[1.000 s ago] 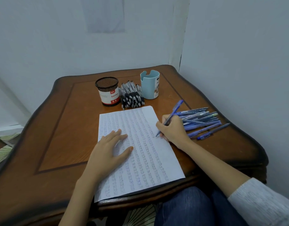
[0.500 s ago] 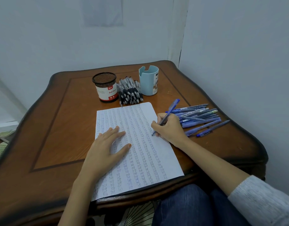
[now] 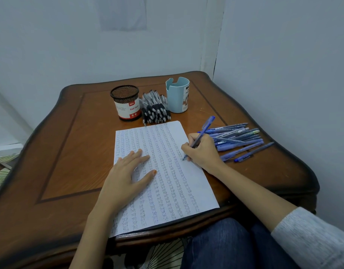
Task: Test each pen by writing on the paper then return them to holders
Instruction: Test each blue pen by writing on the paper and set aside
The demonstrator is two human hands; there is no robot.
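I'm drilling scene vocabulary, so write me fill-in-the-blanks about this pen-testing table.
The right hand writes with a ____ plastic pen.
The left hand rests flat on the white handwritten ____.
The heap of black-gripped pens lies between the black mesh holder and the ____ plastic holder.
Missing: blue; paper; light-blue.

We see a brown wooden tabletop [image 3: 70,152] with dark scalloped edges set in a corner where two pale blue-grey walls [image 3: 70,45] meet, a paler rectangular patch [image 3: 123,14] on the far wall, and striped green floor [image 3: 2,171] at lower left, under soft, even light.
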